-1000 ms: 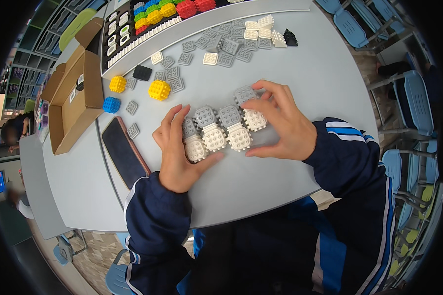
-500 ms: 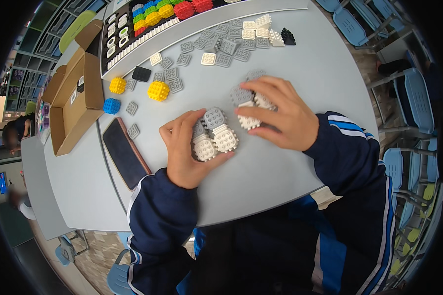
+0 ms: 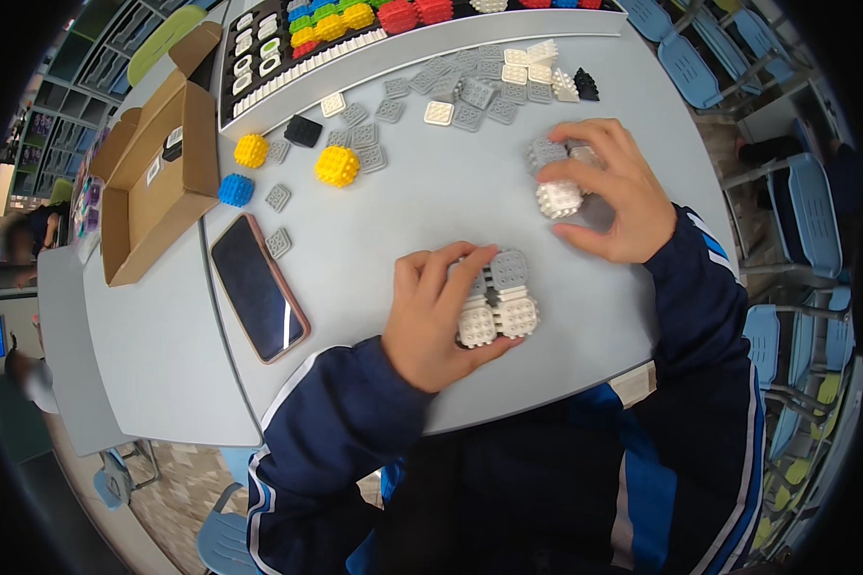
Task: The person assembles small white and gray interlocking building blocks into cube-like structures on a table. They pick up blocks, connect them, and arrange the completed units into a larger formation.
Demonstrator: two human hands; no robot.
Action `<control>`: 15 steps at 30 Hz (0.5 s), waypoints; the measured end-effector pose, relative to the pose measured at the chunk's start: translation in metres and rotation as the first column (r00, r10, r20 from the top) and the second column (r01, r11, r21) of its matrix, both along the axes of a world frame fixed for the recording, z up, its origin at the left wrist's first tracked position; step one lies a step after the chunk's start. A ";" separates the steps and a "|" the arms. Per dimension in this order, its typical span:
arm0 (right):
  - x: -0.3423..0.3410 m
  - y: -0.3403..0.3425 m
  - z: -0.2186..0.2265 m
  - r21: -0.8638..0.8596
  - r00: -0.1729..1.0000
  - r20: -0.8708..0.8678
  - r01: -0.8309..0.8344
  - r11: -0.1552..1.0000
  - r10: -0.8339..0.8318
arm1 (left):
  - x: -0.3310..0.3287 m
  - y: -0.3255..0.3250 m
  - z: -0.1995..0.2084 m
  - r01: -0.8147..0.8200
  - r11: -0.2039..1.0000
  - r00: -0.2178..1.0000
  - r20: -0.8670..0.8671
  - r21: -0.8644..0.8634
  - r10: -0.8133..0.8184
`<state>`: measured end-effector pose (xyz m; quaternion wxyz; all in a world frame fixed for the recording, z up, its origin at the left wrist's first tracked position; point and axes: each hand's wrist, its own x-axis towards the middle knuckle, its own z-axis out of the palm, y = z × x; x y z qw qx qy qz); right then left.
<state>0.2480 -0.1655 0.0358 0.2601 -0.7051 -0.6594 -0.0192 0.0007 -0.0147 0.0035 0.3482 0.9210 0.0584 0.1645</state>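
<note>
Pale table [image 3: 345,254] underneath, our left hand [image 3: 427,316] clasps the near blocks [image 3: 518,313], seemingly steadying them; half-open right hand [image 3: 623,201], thumb clear, arches over the far-right blocks [image 3: 557,200]

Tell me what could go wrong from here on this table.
The left hand grips one gray-and-white block assembly; squeezing unevenly might loosen its joints. Loose gray tiles lie near the right hand, so a careless sweep could scatter them. The phone lies close to the left sleeve, which might bump it.
</note>
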 end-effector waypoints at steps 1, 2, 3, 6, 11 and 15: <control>0.001 -0.001 0.001 -0.001 1.000 0.025 0.019 1.000 -0.019 | 0.000 -0.003 -0.001 0.004 1.000 1.000 0.008 -0.009 -0.004; 0.001 -0.002 0.002 -0.005 0.998 0.047 0.035 0.999 -0.035 | 0.000 -0.005 -0.001 -0.007 1.000 1.000 0.008 -0.010 0.007; 0.001 -0.004 0.003 -0.008 0.996 0.069 0.054 0.999 -0.053 | 0.000 -0.007 0.000 -0.014 1.000 1.000 0.011 -0.003 0.014; 0.000 0.002 0.004 0.046 0.989 0.121 0.081 0.996 -0.086 | -0.002 -0.008 0.001 -0.028 1.000 1.000 0.014 0.002 0.028; -0.003 0.032 -0.002 0.090 0.966 0.241 0.070 0.993 -0.090 | -0.005 -0.007 0.004 -0.020 1.000 1.000 -0.010 -0.015 0.020; -0.005 0.060 -0.014 -0.011 0.925 0.357 0.144 0.989 -0.131 | -0.008 -0.001 0.005 -0.016 0.999 0.999 -0.047 -0.038 0.014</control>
